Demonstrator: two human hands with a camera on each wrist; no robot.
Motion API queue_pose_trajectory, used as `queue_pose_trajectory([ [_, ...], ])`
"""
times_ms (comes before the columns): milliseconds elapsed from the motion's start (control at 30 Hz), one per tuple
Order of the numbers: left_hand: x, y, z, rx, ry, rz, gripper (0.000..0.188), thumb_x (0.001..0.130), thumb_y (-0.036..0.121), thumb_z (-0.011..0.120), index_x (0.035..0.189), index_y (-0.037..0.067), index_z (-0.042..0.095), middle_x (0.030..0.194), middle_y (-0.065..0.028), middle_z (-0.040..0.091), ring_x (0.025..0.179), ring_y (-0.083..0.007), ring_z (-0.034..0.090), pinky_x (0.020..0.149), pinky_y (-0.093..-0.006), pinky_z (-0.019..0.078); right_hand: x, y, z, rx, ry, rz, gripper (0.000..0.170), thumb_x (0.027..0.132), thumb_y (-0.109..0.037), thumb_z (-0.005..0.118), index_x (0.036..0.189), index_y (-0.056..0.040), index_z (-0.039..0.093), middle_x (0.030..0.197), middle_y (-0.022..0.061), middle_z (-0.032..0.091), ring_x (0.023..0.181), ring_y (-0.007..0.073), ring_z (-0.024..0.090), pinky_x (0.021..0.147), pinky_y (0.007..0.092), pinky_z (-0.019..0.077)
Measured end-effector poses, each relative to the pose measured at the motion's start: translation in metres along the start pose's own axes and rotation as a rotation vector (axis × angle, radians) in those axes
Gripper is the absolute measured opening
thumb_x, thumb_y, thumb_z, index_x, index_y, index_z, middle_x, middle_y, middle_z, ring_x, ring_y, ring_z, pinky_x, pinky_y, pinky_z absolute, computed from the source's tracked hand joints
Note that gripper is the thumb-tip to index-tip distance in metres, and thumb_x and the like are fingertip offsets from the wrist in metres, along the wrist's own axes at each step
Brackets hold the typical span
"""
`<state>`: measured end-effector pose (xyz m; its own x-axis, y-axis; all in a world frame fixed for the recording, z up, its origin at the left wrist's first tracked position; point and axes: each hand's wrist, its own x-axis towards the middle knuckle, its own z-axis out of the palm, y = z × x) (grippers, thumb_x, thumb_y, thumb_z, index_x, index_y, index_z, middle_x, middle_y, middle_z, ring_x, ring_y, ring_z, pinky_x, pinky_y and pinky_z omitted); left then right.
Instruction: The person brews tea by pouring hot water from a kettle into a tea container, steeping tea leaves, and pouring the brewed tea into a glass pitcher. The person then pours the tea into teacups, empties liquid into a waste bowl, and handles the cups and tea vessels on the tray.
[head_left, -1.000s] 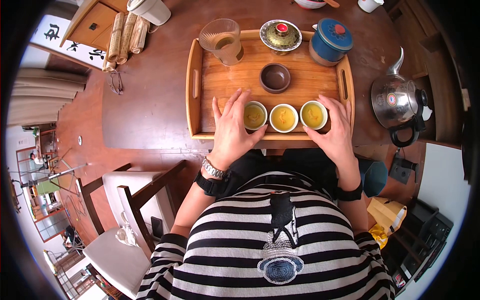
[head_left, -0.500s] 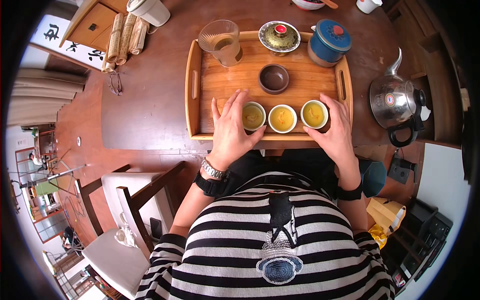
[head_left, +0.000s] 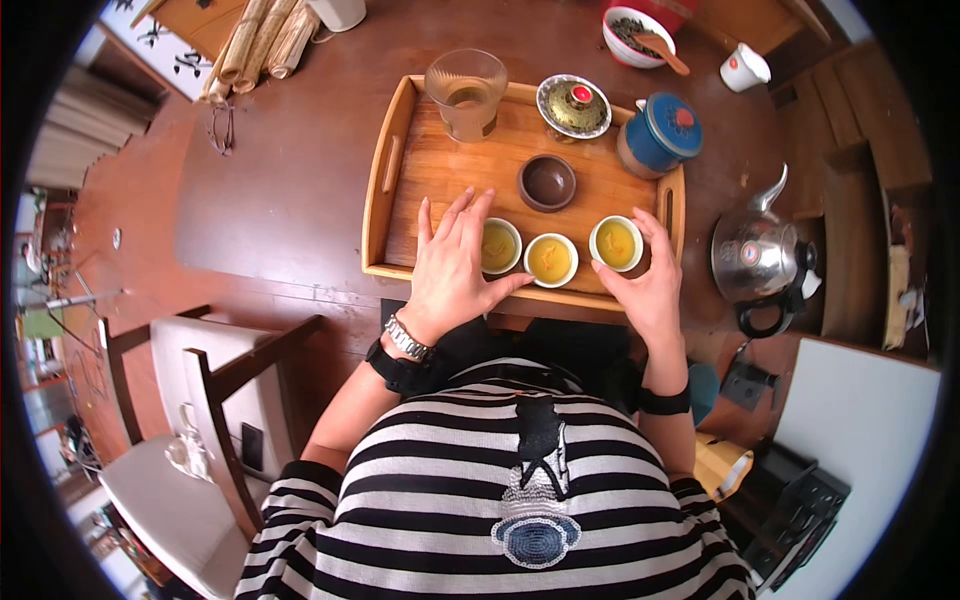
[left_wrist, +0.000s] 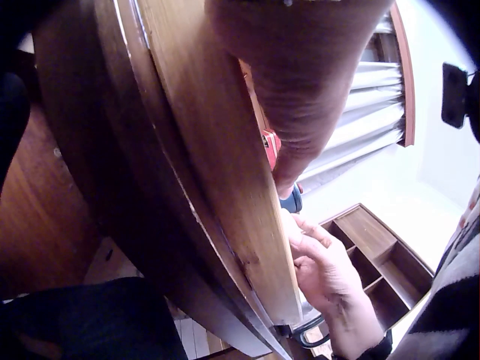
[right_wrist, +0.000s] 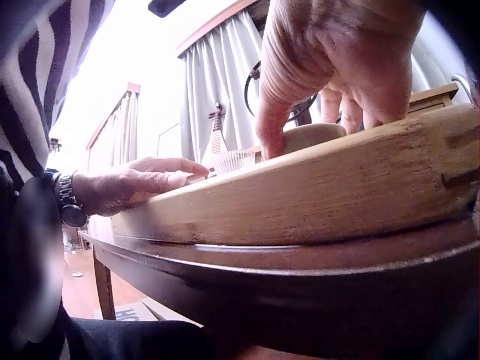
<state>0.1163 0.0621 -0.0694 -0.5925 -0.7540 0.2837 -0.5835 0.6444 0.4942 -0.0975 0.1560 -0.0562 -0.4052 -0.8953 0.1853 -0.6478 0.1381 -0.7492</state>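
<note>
Three cups (head_left: 551, 262) mouths-up, row crosswise; left hand (head_left: 447, 275) spread beside leftmost, right hand (head_left: 650, 288) pinching rightmost.

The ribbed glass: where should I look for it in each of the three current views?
Head: the glass is upper left of centre, at the far left corner of the tray.
Left wrist: not visible.
Right wrist: left of centre, just above the tray's edge.
Shared landmark: the tray's wooden wall, seen in all three.

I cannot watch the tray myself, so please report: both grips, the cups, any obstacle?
Left grip spread beside left cup. Right grip pinching right cup. Middle cup between them, all holding yellow liquid. Possible obstacle: brown bowl just beyond.
</note>
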Motion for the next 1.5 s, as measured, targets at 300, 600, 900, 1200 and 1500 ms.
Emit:
queue_pose_trajectory([
  [300,-0.001,-0.001,-0.004,-0.054,-0.016,-0.013,0.089,0.066,0.049,0.069,0.129,-0.001,0.032,0.117,-0.0177,0.05,0.122,-0.0301,0.038,0.105,-0.0534,0.0127,0.036,-0.01,0.009,0.076,-0.034,-0.09,0.064,0.065,-0.01,0.076,0.12,-0.0027,0.044,0.108,0.0147,0.057,0.101,0.0231,0.056,0.087,0.033,0.0441],
  [600,-0.004,-0.004,-0.002,-0.069,0.008,-0.021,0.089,0.066,0.054,0.067,0.129,0.0,0.033,0.121,-0.0177,0.048,0.124,-0.029,0.036,0.106,-0.0518,0.0117,0.06,-0.021,0.019,0.008,-0.079,-0.161,0.063,0.064,-0.012,0.076,0.117,-0.0021,0.044,0.108,0.0154,0.056,0.099,0.0251,0.057,0.086,0.0342,0.0443],
  [900,-0.006,-0.005,-0.003,-0.115,0.032,-0.007,0.085,0.067,0.052,0.067,0.128,0.001,0.035,0.121,-0.0174,0.048,0.124,-0.0285,0.036,0.106,-0.0525,0.0122,0.069,-0.032,0.021,-0.148,-0.154,-0.173,0.063,0.061,-0.012,0.075,0.115,-0.0019,0.044,0.105,0.0174,0.055,0.101,0.0316,0.052,0.088,0.0381,0.0409],
  [1200,-0.006,-0.005,-0.003,-0.115,0.023,-0.005,0.083,0.067,0.051,0.067,0.127,0.002,0.036,0.12,-0.0155,0.049,0.124,-0.0288,0.036,0.106,-0.0526,0.013,0.079,-0.049,0.022,-0.507,-0.208,-0.438,0.063,0.059,-0.007,0.072,0.115,-0.0009,0.044,0.104,0.0171,0.053,0.1,0.0343,0.048,0.099,0.0475,0.0296],
  [1500,-0.006,-0.006,-0.002,-0.122,0.038,0.003,0.083,0.068,0.051,0.067,0.128,0.003,0.036,0.117,-0.0147,0.05,0.124,-0.0286,0.036,0.106,-0.0528,0.0134,0.083,-0.068,0.03,-0.851,-0.292,-0.758,0.047,0.064,0.002,0.06,0.109,0.0017,0.05,0.109,0.0143,0.052,0.101,0.0314,0.047,0.103,0.0505,0.0263],
])
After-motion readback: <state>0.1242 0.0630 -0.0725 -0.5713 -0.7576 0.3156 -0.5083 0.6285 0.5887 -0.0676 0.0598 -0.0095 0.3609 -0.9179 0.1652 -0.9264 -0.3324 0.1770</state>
